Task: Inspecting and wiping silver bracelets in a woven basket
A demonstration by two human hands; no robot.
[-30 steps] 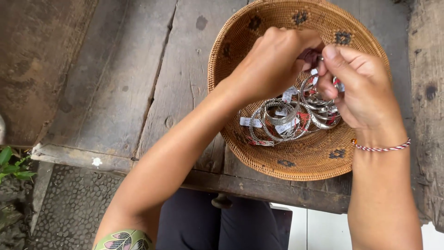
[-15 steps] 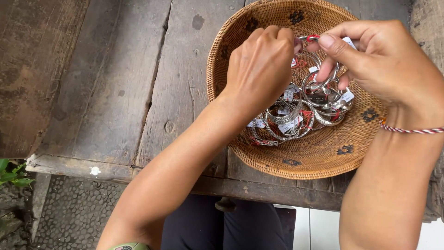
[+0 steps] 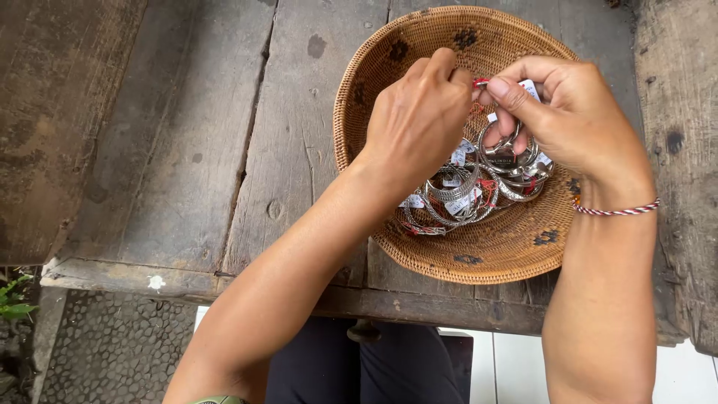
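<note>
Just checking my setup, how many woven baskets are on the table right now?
1. The round woven basket sits on the wooden table near its front edge, holding silver bangles. The left hand and right hand are over it.

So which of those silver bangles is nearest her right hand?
The bangle at the top right of the pile in the basket, directly under the right hand fingers. The others lie lower left, toward the left hand wrist.

Tan woven basket (image 3: 419, 247) is showing dark flower motifs; silver bangles (image 3: 456, 191) are gleaming with red threads; grey weathered table (image 3: 187, 150); red-white wristband (image 3: 615, 211).
</note>
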